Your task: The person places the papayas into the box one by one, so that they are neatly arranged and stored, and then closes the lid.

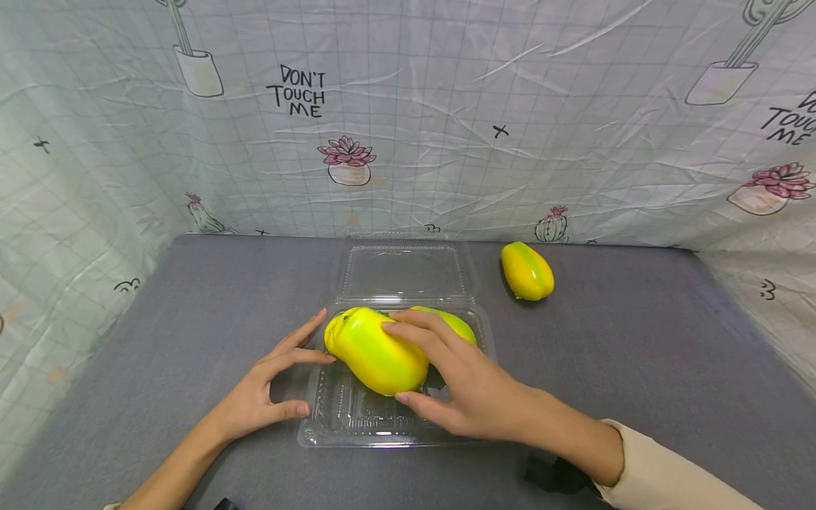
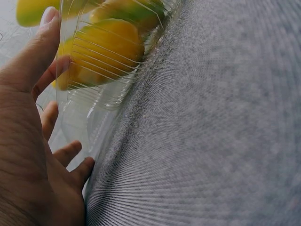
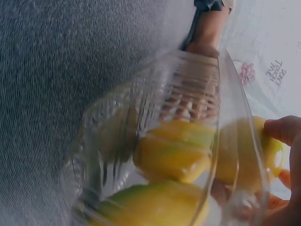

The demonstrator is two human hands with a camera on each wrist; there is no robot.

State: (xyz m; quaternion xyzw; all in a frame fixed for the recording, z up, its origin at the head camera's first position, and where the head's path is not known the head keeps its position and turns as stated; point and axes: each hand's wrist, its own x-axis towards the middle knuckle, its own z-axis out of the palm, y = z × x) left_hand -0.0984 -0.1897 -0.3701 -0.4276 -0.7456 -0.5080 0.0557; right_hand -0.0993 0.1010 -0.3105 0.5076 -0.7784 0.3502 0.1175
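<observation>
A clear plastic clamshell box (image 1: 357,435) lies opened on the table, its lid (image 1: 403,273) folded back toward the cloth. My right hand (image 1: 468,386) grips a yellow-green papaya (image 1: 376,350) over the box, thumb at its near end and fingers across its top. Beneath and behind it, two more papayas sit in the box: one (image 1: 455,322) at the right, partly covered by my fingers, and another (image 3: 174,148) mostly hidden in the head view. My left hand (image 1: 261,393) is spread at the box's left side, thumb and fingers parted, fingertips right at the rim.
Another papaya (image 1: 528,271) lies on the grey tabletop (image 1: 612,340), behind and to the right of the box. A printed cloth (image 1: 433,142) hangs along the back and both sides. Something black (image 1: 554,473) shows beneath my right forearm.
</observation>
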